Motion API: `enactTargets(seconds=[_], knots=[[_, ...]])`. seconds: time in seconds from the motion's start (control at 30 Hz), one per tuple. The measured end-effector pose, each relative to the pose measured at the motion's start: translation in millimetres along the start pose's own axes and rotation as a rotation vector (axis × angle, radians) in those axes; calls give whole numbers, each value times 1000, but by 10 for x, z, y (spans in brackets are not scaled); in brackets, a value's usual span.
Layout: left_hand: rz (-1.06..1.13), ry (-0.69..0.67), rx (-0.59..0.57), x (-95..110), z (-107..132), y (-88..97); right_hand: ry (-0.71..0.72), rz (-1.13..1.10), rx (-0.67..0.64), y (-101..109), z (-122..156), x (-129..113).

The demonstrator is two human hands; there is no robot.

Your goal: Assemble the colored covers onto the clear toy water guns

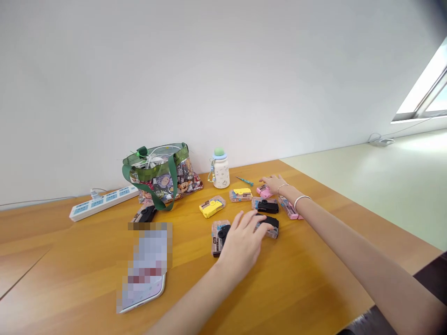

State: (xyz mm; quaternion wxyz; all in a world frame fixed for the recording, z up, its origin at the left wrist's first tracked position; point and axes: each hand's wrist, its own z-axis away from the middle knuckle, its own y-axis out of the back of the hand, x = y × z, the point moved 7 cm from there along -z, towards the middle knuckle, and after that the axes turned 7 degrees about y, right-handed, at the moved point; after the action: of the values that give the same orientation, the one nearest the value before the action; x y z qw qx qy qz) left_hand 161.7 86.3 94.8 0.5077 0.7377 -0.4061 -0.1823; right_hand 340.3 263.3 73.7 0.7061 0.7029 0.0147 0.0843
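My left hand [243, 239] hovers at or just over two small flat items with clear bodies and black ends; its fingers are spread. One black-ended item [217, 237] shows to its left, and another black-ended item [271, 225] is partly covered by its fingertips. Farther back, my right hand [275, 182] reaches over a pink-ended item [264, 191], fingers stretched out; contact is unclear. A second pink item [289, 208] lies beside my right wrist. Between the hands is a black-ended item [268, 206]. Two yellow-ended items [212, 207] lie farther left and back.
A clear bag with green straps [171, 174] and a white bottle [221, 173] stand near the wall. A thin blue screwdriver-like tool [245, 181] lies behind the items. A power strip [104, 203], another black item [146, 214] and a blurred-out phone [148, 295] occupy the left.
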Motion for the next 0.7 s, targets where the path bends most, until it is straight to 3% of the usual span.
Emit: enactTargets(seconds=[0.1, 0.2, 0.37, 0.5, 0.7], knots=[[9, -64, 6, 166, -48, -24, 10, 27, -91, -35, -34, 16], [-5, -109, 9, 257, -80, -43, 16, 54, -103, -16, 10, 51], [-56, -152, 85, 397, -156, -2, -3, 124, 110, 235, 215, -21], [-189, -251, 183, 615, -250, 67, 7, 159, 354, 494, 478, -438], [-289, -451, 211, 813, -254, -32, 288, 100, 487, 597, 763, -1349]])
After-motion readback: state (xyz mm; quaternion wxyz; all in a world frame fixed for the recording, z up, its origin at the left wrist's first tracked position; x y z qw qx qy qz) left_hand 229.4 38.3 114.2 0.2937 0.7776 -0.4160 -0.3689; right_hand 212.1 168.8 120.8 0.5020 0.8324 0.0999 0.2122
